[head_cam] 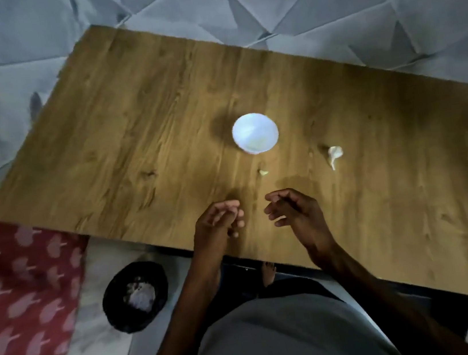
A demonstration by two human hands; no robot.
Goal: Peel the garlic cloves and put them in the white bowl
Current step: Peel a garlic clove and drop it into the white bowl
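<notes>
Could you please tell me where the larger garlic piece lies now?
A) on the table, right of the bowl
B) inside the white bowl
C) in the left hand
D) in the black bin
A: the garlic piece lies on the wooden table, apart from the white bowl and to its right.

The bowl [255,133] sits on the table [129,125], a garlic piece [335,154] right of it and a scrap [263,172] just before it. Nearer, the left hand [218,221] and right hand [291,208] are side by side, apart; a bin [109,297] stands on the floor to their left
</notes>
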